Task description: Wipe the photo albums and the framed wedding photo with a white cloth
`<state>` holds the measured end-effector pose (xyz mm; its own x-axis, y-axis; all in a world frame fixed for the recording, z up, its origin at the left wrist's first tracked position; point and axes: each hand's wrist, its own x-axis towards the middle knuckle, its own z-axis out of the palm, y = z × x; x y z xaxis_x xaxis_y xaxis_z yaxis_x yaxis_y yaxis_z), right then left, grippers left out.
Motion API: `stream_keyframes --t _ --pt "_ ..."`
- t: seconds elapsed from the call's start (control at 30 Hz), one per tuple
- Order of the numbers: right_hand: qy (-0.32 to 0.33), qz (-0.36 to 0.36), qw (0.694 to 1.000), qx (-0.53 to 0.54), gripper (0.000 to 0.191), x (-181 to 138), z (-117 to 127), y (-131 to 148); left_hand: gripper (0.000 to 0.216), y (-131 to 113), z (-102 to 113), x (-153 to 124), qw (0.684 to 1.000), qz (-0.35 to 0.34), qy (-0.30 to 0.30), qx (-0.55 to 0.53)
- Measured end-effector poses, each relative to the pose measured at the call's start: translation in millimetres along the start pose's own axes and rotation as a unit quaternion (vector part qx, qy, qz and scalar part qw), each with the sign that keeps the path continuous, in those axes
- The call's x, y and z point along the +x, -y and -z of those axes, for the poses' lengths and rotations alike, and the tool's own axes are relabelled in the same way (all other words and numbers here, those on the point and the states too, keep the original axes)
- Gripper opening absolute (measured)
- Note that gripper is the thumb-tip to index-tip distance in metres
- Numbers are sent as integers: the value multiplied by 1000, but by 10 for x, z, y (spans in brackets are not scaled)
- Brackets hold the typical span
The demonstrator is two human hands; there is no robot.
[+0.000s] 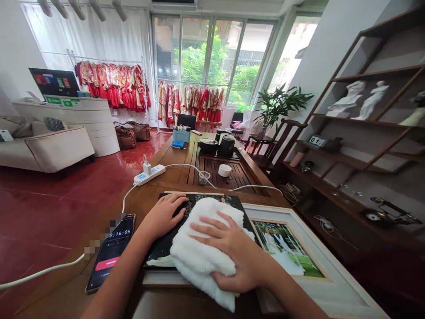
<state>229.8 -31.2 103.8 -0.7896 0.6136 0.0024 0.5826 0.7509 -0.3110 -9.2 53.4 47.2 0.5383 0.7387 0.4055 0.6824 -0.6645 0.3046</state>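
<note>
Towel (199,261) white, fluffy, folded thick, on dark photo print (159,249)

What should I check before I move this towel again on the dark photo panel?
1. Right hand lies flat on the white towel, fingers spread: ok.
2. Left hand presses on the dark photo panel near its far left corner: ok.
3. Phone lies apart from the panel's left edge: ok.
4. White-framed photo sits right beside the panel; whether they touch: cannot tell.
5. Panel surface under the towel is hidden: cannot tell.
</note>
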Motion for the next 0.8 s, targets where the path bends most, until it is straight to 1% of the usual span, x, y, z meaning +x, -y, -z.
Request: stream_keyframes --t 0.07,0.13,0.27,0.37,0.47,0.6,0.67,0.73,0.8 --pt "-17 -25 1000 -7 81 -40 14 -98 31 -7 2 5 1000 1 3 0" --pt "-49 -64 996 -27 75 -114 31 -262 31 -14 6 10 1000 4 8 1" --pt "-120 -150 979 -70 70 -280 56 -612 32 -22 17 20 1000 5 17 2" --pt "-136 -184 970 -87 70 -329 62 -697 32 -28 20 28 1000 5 19 4" --pt "-115 -158 978 -77 73 -280 52 -549 32 -35 21 32 1000 6 20 4" --pt "-58 -65 996 -22 78 -156 23 -191 32 -41 17 30 1000 2 12 2" --pt "-36 -26 999 2 81 -116 15 -72 32 -43 14 31 1000 1 10 4" --pt "-25 -10 1000 12 82 -107 18 -43 32 -46 13 34 1000 3 13 6" --pt "-29 -20 999 4 80 -128 27 -102 32 -49 15 37 1000 4 16 7"
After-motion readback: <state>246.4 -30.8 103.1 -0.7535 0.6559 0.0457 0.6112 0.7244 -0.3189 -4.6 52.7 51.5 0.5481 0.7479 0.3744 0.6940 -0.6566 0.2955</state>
